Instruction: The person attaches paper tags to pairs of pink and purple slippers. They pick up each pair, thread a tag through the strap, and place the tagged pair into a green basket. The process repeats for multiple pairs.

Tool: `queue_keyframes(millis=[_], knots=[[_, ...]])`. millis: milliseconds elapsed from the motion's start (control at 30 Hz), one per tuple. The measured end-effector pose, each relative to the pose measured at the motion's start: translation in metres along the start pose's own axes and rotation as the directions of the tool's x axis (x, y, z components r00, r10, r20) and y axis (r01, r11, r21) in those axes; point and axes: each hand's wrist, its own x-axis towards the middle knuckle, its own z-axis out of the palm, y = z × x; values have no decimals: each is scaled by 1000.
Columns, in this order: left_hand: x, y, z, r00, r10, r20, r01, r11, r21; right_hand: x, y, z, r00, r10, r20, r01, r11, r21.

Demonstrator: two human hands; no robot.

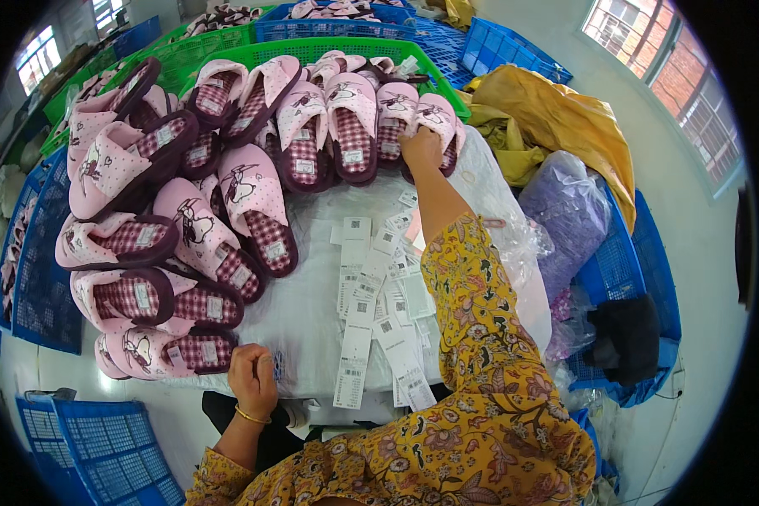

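My right hand (422, 148) reaches to the far side of the table, its fingers closed at the opening of a pink slipper (436, 116) at the right end of the back row. Beside it stand more pink slippers (352, 126) with dark soles and checked insoles bearing white labels. At the table's near edge, my left hand (253, 379) is curled up next to a pink slipper (148, 352); whatever is inside its fingers is hidden. White paper tags (358, 316) with printed codes lie in overlapping strips between my arms.
Slippers are piled along the table's left side. Behind stands a green crate (447, 94) of slippers, with blue crates (514, 51) farther back. On the right are yellow sacking (557, 118) and a bag of purple material (565, 215). A blue crate (101, 447) sits at lower left.
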Motion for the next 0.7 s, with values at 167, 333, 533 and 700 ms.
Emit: queue_keyframes(millis=[167, 333, 533, 700], knots=[[1, 5, -3, 999, 28, 21, -29, 999, 44, 13, -12, -11, 999, 19, 31, -14, 989, -145], [3, 4, -2, 1000, 8, 30, -9, 999, 48, 25, 8, -28, 983, -139, -120, 109, 968, -227], [6, 9, -1, 999, 42, 9, -42, 999, 3, -4, 9, -134, 987, -111, -113, 88, 977, -192], [5, 4, 2, 999, 25, -37, -26, 998, -48, -117, -10, -196, 968, -250, -24, 251, 954, 163]])
